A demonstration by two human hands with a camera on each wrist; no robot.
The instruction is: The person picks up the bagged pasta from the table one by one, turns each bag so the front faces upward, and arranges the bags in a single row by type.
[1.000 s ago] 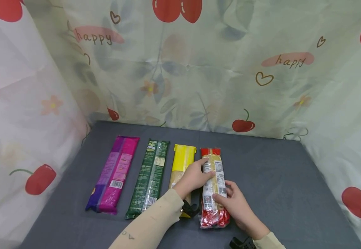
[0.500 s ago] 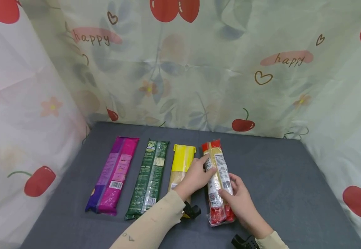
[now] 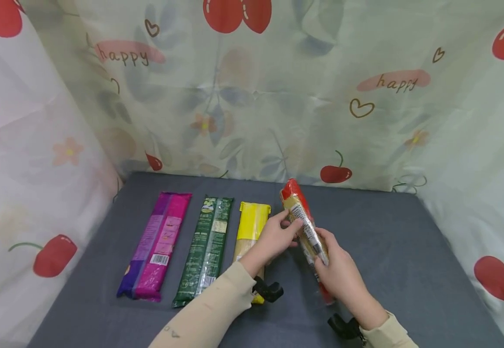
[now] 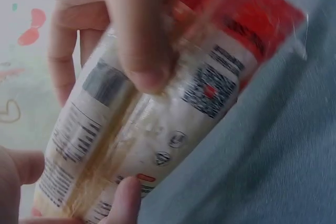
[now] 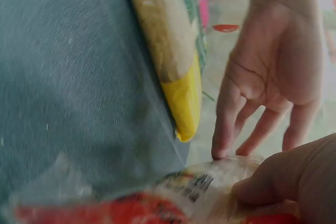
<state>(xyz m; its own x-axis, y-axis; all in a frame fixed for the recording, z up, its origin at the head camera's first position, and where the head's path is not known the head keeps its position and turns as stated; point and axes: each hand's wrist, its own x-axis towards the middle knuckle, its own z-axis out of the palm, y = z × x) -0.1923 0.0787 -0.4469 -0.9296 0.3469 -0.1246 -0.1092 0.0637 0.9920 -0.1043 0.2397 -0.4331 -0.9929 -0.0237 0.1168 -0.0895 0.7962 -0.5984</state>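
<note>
A red-ended packet of dried noodles [image 3: 307, 229] is raised and tilted onto its edge in the head view, its printed side turned left. My right hand [image 3: 340, 275] grips its lower right part, thumb on the printed face and fingers behind, as the left wrist view also shows. My left hand [image 3: 273, 239] is at the packet's upper left edge. In the right wrist view its fairly straight fingers [image 5: 226, 129] reach the wrapper with their tips. Beneath the left wrist lies a yellow noodle packet [image 3: 253, 222], partly hidden by that arm.
Left of the yellow packet lie a green packet [image 3: 204, 251] and a pink-purple packet [image 3: 156, 246], roughly parallel on the grey cloth-covered table [image 3: 378, 241]. A printed curtain [image 3: 252, 121] stands along the back and both sides. Black bands sit on both wrists.
The red-ended noodle packet has come up off the table, tipped onto its edge and moved slightly right and away. My right hand moved with it; the left stays near its upper part.
</note>
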